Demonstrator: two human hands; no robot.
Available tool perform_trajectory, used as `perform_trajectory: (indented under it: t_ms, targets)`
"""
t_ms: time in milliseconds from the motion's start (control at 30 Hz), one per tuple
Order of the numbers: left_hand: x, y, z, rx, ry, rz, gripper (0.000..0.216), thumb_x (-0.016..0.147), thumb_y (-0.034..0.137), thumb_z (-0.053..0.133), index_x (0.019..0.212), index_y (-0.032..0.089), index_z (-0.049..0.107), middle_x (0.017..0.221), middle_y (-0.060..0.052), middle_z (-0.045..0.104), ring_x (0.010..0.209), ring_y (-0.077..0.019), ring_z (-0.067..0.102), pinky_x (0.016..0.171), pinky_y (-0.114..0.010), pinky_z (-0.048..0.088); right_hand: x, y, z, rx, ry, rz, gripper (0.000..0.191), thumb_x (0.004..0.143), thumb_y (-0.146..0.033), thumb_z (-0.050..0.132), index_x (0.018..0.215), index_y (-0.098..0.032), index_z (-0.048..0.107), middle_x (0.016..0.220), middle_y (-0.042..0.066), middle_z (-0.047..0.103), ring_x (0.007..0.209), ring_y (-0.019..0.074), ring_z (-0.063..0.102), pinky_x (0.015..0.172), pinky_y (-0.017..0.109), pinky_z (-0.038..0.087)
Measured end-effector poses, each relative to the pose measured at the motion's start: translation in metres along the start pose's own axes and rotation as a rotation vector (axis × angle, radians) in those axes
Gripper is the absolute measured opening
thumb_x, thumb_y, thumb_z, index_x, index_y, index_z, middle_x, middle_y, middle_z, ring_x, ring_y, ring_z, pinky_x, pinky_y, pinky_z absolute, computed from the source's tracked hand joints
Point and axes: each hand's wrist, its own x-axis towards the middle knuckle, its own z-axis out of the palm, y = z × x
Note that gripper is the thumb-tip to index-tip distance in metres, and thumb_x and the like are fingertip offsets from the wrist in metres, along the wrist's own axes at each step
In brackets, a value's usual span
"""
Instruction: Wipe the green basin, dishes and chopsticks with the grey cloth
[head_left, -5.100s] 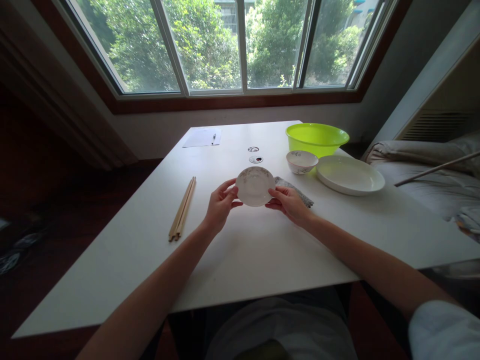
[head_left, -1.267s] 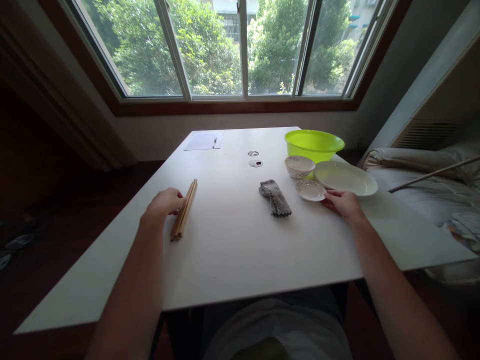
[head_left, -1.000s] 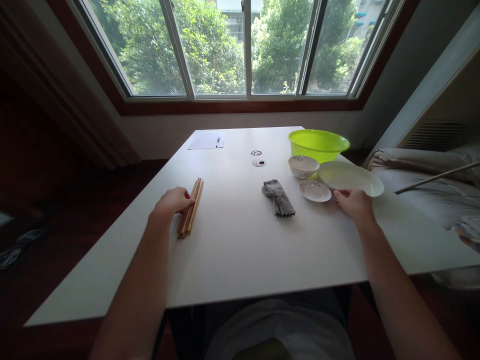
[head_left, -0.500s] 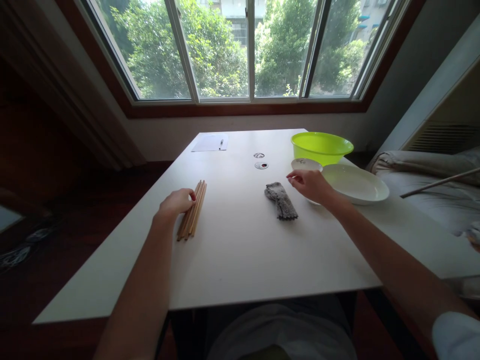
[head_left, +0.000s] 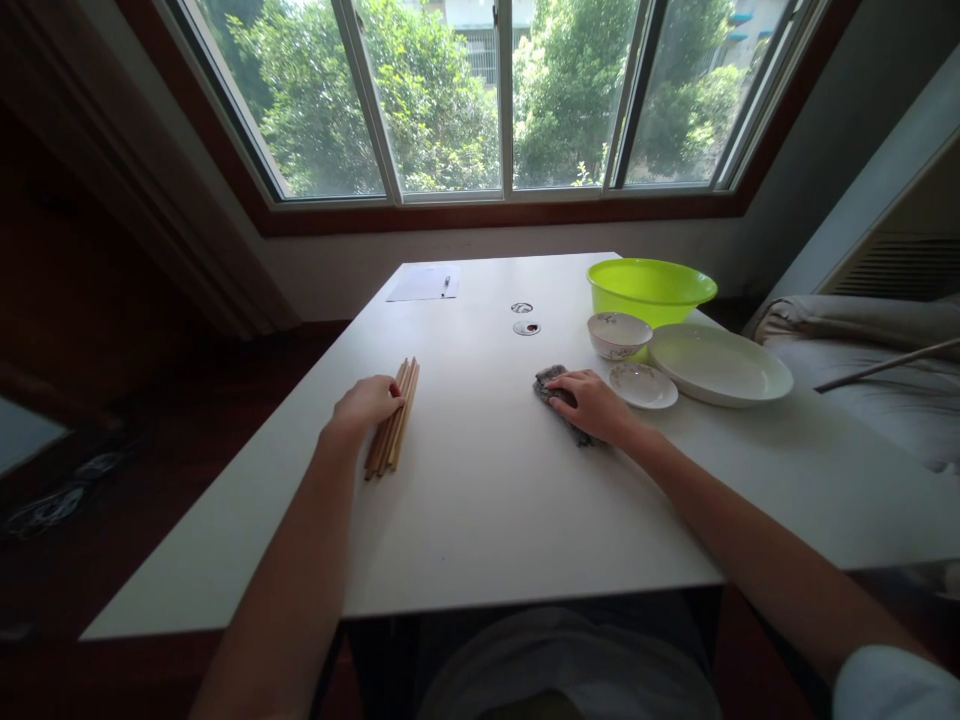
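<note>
A bundle of wooden chopsticks (head_left: 392,430) lies at the left of the white table. My left hand (head_left: 371,402) rests against it with curled fingers over its upper part; some fingertips are hidden. Right of the table's middle, a folded grey cloth (head_left: 552,378) lies under my right hand (head_left: 589,400). My fingers and thumb close over the cloth, covering much of it. Just beyond that hand are a small white plate (head_left: 643,388) and a white bowl (head_left: 619,338) with a floral pattern.
A large white oval dish (head_left: 724,368) and a bright green basin (head_left: 651,285) stand at the right. At the far left lie a sheet of paper (head_left: 412,282) and a pen (head_left: 446,286). Two small round marks (head_left: 526,328) show on the white table (head_left: 450,540).
My right hand has moved from beside the bowl toward me and left, onto the grey cloth. The bowl and small plate are uncovered. My left hand stays at the chopsticks.
</note>
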Motion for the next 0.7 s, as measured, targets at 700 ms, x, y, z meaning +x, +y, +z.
perform_trajectory:
  t_ms: [700]
  targets:
    - [-0.017, 0.032, -0.004, 0.076, -0.008, -0.108, 0.042, 0.077, 0.048, 0.048, 0.104, 0.022, 0.067, 0.117, -0.015, 0.062, 0.102, -0.0325, 0.060, 0.079, -0.042, 0.049, -0.003, -0.006, -0.019, -0.099, -0.036, 0.155, 0.028, 0.084, -0.030, 0.052, 0.105, -0.017, 0.066, 0.104, 0.008, 0.067, 0.095, 0.0214, 0.058, 0.083, 0.030, 0.043]
